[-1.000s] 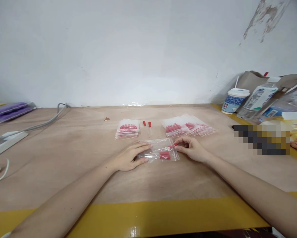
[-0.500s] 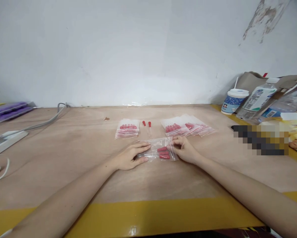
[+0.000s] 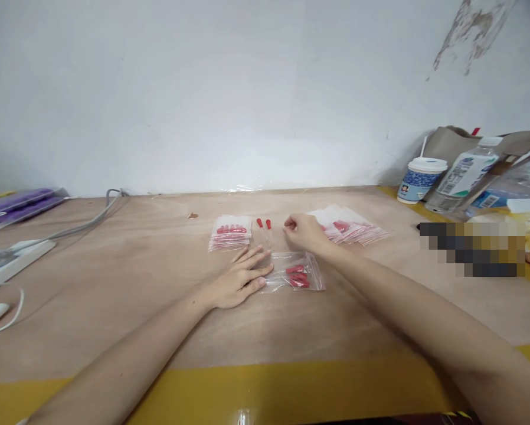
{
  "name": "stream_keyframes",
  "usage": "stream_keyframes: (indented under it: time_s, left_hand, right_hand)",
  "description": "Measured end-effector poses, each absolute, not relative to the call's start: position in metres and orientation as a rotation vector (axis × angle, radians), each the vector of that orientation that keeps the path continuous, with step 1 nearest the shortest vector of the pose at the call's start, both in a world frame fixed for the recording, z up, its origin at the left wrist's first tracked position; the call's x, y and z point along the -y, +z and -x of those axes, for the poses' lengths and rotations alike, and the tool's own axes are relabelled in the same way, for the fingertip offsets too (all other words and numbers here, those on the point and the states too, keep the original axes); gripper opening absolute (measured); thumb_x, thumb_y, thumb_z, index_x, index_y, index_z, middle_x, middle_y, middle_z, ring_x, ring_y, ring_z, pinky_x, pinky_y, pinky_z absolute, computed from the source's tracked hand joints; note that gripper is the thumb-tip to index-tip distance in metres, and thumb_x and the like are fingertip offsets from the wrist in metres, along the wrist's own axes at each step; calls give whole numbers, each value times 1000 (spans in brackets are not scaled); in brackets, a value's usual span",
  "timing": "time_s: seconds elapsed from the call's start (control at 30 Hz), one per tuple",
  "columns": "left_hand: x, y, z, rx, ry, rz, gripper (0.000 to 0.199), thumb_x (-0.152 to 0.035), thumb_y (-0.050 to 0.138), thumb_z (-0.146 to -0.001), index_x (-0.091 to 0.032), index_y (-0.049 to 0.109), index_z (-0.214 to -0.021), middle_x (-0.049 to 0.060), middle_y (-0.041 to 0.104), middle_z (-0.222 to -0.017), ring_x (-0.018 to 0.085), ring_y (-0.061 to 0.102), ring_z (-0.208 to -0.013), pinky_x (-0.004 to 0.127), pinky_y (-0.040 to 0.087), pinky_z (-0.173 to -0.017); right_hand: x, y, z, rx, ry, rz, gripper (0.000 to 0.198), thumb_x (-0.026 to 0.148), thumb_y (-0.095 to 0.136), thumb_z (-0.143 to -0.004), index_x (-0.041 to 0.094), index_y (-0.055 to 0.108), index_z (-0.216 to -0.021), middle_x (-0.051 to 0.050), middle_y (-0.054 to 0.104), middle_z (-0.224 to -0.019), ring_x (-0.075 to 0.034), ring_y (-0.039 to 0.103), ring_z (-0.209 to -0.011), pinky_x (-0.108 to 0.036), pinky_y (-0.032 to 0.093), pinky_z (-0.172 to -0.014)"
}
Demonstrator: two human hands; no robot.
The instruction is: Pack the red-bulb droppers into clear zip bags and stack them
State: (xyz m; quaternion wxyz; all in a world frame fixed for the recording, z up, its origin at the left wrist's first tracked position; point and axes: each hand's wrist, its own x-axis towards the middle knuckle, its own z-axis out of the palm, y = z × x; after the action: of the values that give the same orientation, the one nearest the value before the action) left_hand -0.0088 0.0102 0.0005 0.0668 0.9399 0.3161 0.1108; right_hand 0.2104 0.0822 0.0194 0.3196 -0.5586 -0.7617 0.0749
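Note:
My left hand (image 3: 238,278) lies flat with its fingers spread, the fingertips resting on the left end of a clear zip bag (image 3: 313,282). Inside the bag are several droppers with red bulbs (image 3: 299,276), the bulbs towards its right end. Just beyond the bag, my right hand (image 3: 307,232) is above the table with fingers curled together and nothing visible in them. To the left of its fingertips lie two loose droppers (image 3: 268,225), red bulbs pointing away from me. The right hand partly covers a fanned pile of filled bags (image 3: 353,227).
A neat stack of filled bags (image 3: 230,235) lies left of the loose droppers. Further left are a power strip (image 3: 26,260) with a grey cable and purple packs (image 3: 21,206). On the right stand a paper cup (image 3: 419,180) and a plastic bottle (image 3: 464,177), near a blurred-out dark object (image 3: 473,248).
My right hand has let go of the bag's right end and moved up beside the loose droppers. My left hand stays at the bag's left end, its fingers more spread.

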Motion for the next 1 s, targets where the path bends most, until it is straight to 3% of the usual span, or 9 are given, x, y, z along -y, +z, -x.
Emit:
stream_keyframes:
  time_s: [0.17,0.43,0.53,0.63,0.7,0.83,1.0]
  left_hand:
    - [-11,-3,9,-940,391,-2871,38,-36,35,-95,-25,46,-130,6,33,-142,27,16,-135,50,10,-109]
    - [-9,1,8,-922,400,-2806,41,-38,39,-93,-22,45,-130,10,44,-132,24,38,-123,44,26,-105]
    - [-9,1,9,-939,382,-2773,42,-39,38,-93,-24,41,-133,8,41,-135,23,38,-124,43,27,-105]
    - [-10,0,9,-952,366,-2756,43,-40,37,-93,-27,37,-134,6,39,-138,22,37,-126,43,26,-106]
    - [-10,0,9,-957,362,-2744,43,-40,37,-94,-27,37,-135,6,39,-138,22,35,-127,44,25,-106]
    - [-10,-1,9,-973,371,-2729,41,-39,38,-93,-28,40,-132,5,39,-138,23,35,-127,45,24,-107]
    - [-10,-1,8,-974,359,-2737,40,-37,38,-93,-27,42,-132,6,39,-138,22,35,-127,46,23,-107]
  right_hand:
    - [-120,15,-163,1916,385,1742,44,31,53,-78,6,46,-113,-21,62,-103,-28,60,-93,-33,45,-73]
    - [-124,21,-163,1976,471,1829,48,11,58,-69,2,45,-114,-27,61,-99,-31,62,-87,-32,45,-67]
    - [-107,32,-193,1982,433,1764,48,12,49,-76,5,38,-122,-21,63,-95,-26,62,-83,-31,45,-66]
    - [-86,32,-237,1900,459,1476,54,20,46,-78,10,28,-129,-6,62,-71,-20,60,-64,-30,46,-61]
    - [-70,24,-265,1686,529,1323,54,26,46,-79,15,27,-128,-1,56,-68,-16,56,-55,-29,46,-55]
    - [-44,-1,-298,1377,677,1171,41,34,50,-76,23,35,-113,3,52,-70,-11,51,-47,-26,45,-47]
    - [-27,-16,-291,1215,781,1101,38,36,56,-73,25,36,-103,2,54,-77,-12,55,-54,-29,49,-53]
